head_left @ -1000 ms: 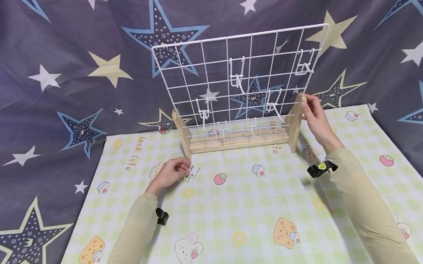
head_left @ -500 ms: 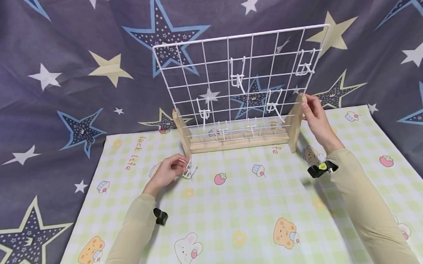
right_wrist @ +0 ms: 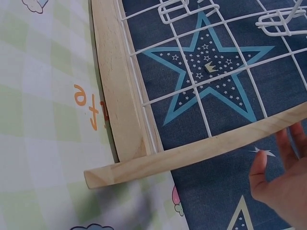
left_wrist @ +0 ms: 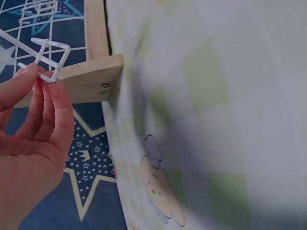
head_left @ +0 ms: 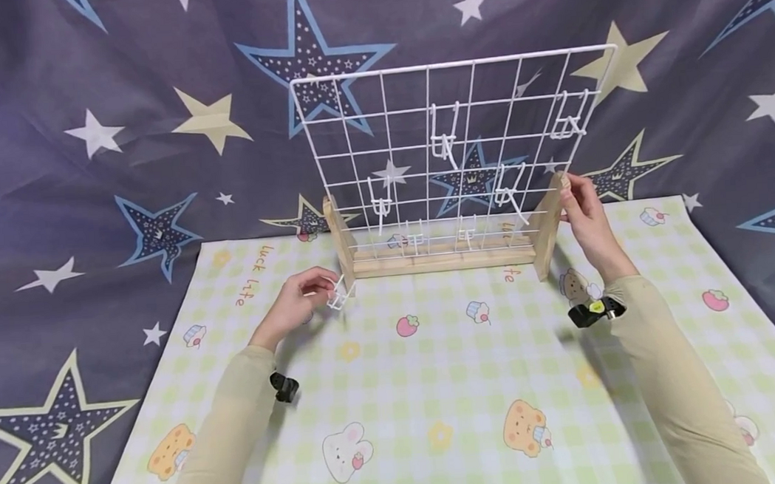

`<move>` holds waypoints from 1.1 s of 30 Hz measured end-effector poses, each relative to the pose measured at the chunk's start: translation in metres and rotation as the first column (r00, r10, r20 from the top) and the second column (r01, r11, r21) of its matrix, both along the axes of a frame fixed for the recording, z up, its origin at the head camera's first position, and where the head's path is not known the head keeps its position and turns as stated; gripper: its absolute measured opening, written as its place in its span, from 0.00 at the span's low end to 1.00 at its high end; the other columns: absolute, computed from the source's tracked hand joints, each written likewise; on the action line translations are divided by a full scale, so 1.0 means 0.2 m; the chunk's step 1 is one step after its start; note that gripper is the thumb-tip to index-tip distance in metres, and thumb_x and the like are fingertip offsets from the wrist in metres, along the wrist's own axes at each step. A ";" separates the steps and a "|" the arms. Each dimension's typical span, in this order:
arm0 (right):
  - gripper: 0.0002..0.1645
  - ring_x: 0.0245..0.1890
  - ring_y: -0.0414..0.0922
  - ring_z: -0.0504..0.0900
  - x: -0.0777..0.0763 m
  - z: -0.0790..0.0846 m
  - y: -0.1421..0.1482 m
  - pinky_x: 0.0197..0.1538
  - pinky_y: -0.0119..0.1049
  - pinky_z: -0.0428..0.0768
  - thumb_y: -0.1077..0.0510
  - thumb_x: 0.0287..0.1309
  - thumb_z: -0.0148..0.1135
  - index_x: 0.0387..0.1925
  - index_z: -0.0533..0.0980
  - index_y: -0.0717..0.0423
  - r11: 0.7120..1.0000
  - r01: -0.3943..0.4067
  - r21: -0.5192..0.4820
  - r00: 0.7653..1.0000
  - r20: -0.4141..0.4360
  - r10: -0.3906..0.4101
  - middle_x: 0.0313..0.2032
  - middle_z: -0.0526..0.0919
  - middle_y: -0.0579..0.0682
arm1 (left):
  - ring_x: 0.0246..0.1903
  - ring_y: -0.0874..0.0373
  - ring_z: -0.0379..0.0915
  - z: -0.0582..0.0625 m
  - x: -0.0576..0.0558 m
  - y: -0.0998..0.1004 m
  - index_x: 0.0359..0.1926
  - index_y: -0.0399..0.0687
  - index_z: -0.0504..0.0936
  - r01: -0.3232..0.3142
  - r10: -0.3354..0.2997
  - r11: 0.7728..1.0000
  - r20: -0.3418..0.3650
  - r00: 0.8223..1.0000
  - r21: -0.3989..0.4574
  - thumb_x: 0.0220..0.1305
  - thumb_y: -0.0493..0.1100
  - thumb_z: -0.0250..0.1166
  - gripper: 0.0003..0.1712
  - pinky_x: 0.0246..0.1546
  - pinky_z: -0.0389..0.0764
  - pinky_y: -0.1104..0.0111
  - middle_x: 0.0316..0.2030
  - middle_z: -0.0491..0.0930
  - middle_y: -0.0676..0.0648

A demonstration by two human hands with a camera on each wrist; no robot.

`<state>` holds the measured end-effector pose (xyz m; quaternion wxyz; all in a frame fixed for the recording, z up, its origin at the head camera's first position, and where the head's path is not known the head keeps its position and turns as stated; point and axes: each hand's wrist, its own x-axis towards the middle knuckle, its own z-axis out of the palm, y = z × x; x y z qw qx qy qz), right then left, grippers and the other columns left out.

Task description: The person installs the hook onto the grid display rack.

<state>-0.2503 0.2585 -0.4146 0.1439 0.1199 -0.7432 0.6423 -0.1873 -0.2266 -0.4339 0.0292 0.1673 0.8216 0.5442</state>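
My left hand [head_left: 296, 301] pinches a white wire hook [head_left: 339, 297] between thumb and fingertips, just left of the stand's left foot. In the left wrist view the hook [left_wrist: 64, 57] shows its squared loop, and a straight prong runs off to the left. A white wire grid panel [head_left: 450, 63] stands upright in a wooden stand [head_left: 442, 261]. Several white hooks [head_left: 444, 147] hang on the grid. On the far side, my right hand [head_left: 589, 222] touches the stand's right upright [head_left: 549, 221]; in the right wrist view its thumb is apart from the wood.
A green-and-white checked tablecloth [head_left: 435, 372] with cartoon prints lies under everything. Behind the grid hangs a dark curtain [head_left: 169, 48] patterned with stars. The stand sits near the table's back edge.
My left hand has lifted and shifted slightly back and left with the hook, which has turned in the fingers. My right hand stays at the upright. The head view has shifted slightly.
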 end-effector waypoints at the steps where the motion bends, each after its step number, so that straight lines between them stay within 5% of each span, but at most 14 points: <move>1: 0.21 0.52 0.38 0.68 0.00 0.00 0.00 0.44 0.29 0.70 0.54 0.74 0.44 0.64 0.64 0.54 1.000 0.000 -0.002 1.000 0.001 0.000 0.52 0.69 0.39 | 0.36 0.44 0.76 0.03 0.01 0.01 0.45 0.24 0.77 -0.008 0.008 1.000 0.003 1.000 0.000 0.57 0.19 0.58 0.13 0.44 0.77 0.63 0.35 0.79 0.29; 8: 0.23 0.51 0.38 0.68 0.00 0.00 0.00 0.44 0.30 0.70 0.56 0.75 0.43 0.65 0.62 0.60 1.000 0.003 0.002 1.000 0.007 -0.003 0.52 0.69 0.40 | 0.37 0.49 0.76 0.12 0.01 0.04 0.47 0.22 0.76 -0.059 0.059 0.997 0.016 0.998 0.048 0.59 0.20 0.59 0.14 0.46 0.75 0.64 0.38 0.77 0.25; 26: 0.24 0.53 0.38 0.67 -0.01 0.00 0.00 0.45 0.31 0.69 0.55 0.75 0.42 0.67 0.60 0.59 1.000 0.003 0.017 1.000 0.025 -0.004 0.53 0.67 0.38 | 0.36 0.60 0.76 0.31 -0.11 0.09 0.46 0.21 0.77 -0.111 0.143 0.976 -0.166 0.976 0.188 0.58 0.20 0.62 0.13 0.44 0.76 0.72 0.39 0.77 0.25; 33: 0.24 0.52 0.37 0.67 -0.01 0.00 0.00 0.44 0.30 0.69 0.55 0.75 0.42 0.66 0.61 0.59 1.000 0.004 0.005 1.000 0.018 -0.004 0.52 0.67 0.39 | 0.34 0.60 0.76 0.37 -0.13 0.10 0.45 0.20 0.76 -0.126 0.181 0.958 -0.202 0.963 0.257 0.57 0.20 0.62 0.13 0.38 0.76 0.73 0.34 0.80 0.36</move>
